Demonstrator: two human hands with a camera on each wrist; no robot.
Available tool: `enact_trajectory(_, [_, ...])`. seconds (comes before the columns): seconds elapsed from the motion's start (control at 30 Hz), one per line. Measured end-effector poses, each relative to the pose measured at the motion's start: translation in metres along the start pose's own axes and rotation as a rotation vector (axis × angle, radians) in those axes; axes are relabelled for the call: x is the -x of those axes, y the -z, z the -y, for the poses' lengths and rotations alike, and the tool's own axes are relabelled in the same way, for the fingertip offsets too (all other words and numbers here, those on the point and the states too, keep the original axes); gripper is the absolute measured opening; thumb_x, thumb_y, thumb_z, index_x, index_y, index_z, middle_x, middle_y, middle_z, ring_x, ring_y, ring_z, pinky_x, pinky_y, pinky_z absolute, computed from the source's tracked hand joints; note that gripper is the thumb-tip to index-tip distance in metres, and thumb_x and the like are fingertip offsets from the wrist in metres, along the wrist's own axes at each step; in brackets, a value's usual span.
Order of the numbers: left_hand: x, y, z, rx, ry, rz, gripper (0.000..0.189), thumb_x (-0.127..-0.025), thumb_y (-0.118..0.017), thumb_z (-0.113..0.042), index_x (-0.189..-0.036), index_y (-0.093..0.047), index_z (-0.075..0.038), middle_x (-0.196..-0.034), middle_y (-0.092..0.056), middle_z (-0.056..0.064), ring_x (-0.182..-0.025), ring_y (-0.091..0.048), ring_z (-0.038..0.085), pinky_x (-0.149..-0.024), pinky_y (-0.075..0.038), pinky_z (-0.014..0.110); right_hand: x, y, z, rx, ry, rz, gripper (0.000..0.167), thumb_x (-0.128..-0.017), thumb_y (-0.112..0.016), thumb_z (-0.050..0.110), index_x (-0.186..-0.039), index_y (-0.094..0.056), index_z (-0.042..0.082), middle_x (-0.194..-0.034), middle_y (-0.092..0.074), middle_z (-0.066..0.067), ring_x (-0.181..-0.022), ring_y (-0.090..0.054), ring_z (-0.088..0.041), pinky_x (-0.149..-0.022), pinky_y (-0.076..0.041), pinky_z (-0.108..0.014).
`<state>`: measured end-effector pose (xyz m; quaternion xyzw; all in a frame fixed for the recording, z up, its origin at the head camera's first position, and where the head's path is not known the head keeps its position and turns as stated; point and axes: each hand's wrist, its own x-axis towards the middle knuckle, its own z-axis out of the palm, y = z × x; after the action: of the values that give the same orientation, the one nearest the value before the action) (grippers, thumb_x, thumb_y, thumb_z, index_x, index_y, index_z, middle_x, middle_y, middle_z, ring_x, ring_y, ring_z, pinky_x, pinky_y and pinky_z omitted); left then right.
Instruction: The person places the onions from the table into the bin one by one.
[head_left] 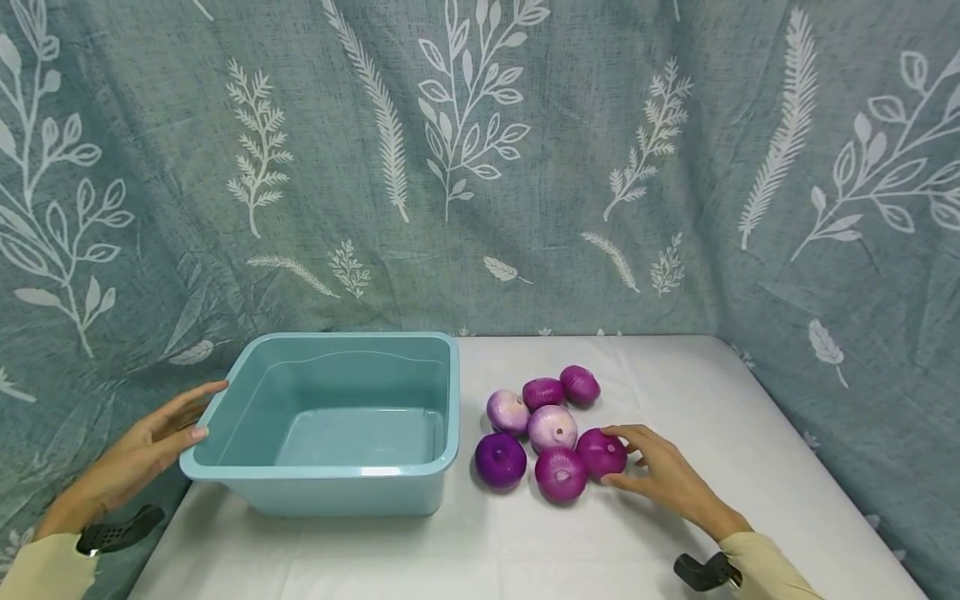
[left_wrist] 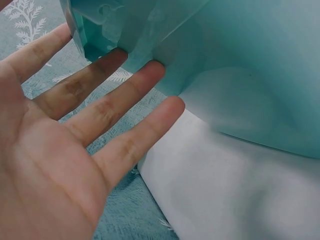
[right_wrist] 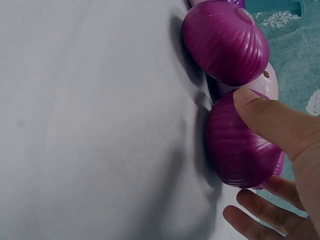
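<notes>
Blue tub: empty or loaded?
Empty, as far as visible: the tub shows a bare floor, and the seven onions sit outside it on the white table.

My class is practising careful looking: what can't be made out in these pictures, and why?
Head view: far outer wall of the blue tub, hidden by the tub itself.
Right wrist view: most of a pale onion, behind two purple onions.
Right wrist view: part of the right hand, beyond the right edge.
Left wrist view: much of the tub, beyond the top and right edges.
</notes>
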<state>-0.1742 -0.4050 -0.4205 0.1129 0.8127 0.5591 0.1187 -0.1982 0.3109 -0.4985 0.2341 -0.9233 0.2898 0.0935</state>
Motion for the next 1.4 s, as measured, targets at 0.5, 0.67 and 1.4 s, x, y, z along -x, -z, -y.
enact_trajectory(0.5, [-0.003,0.0,0.005,0.005,-0.022,-0.021,0.065,-0.112,-0.046,-0.016,-0.167,-0.016,-0.03,-0.17,-0.01,0.003,-0.147,-0.02,0.016,-0.101,-0.016,0.084,-0.006,-0.014,-0.01,0.014,-0.069,-0.05,0.077,-0.076,-0.094,0.033,-0.139,-0.058,0.009,-0.127,-0.065,-0.009,-0.093,-0.063,-0.016,-0.079,-0.056,-0.039])
enact_trajectory(0.67, [-0.002,0.001,0.003,0.016,-0.022,-0.009,0.064,-0.112,-0.045,-0.015,-0.167,-0.015,-0.03,-0.171,-0.007,0.002,-0.152,-0.011,0.025,-0.101,-0.013,0.085,-0.005,-0.012,-0.011,0.013,-0.09,-0.039,0.079,-0.076,-0.094,0.037,-0.141,-0.058,0.009,-0.128,-0.065,-0.011,-0.096,-0.065,-0.018,-0.08,-0.058,-0.04])
enact_trajectory(1.4, [0.0,0.0,0.0,-0.02,0.007,0.005,0.064,-0.112,-0.044,-0.018,-0.167,-0.014,-0.034,-0.171,0.001,0.015,-0.149,0.004,0.056,-0.102,-0.014,0.085,-0.019,0.017,0.002,-0.009,-0.093,-0.091,0.074,-0.08,-0.092,0.035,-0.142,-0.059,0.01,-0.125,-0.065,-0.01,-0.092,-0.068,-0.02,-0.078,-0.06,-0.039])
